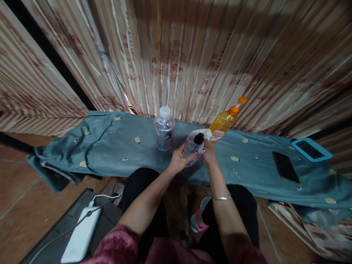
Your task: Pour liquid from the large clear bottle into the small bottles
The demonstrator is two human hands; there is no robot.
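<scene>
Left hand (179, 158): wrapped around small black-capped bottle (193, 146) from the left.
Right hand (209, 152): closed on the bottle's right side.
Bottle: between both hands, tilted, just above blue-clothed worktop (110, 146).
Nearby: clear water bottle (164, 129) left; orange bottle (226, 120) behind.

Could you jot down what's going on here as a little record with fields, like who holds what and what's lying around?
Left hand: left hand wrapped around a small clear bottle with a black cap
Right hand: right hand on the same bottle's far side, grip closed
Surface: blue-grey cloth with small printed motifs
Nearby bottles: water bottle upright, white cap; orange bottle tilted behind the hands
Right end: black phone and blue-cased tablet, lying flat
Lower left: white power bank with cable
Behind: striped curtain
</scene>
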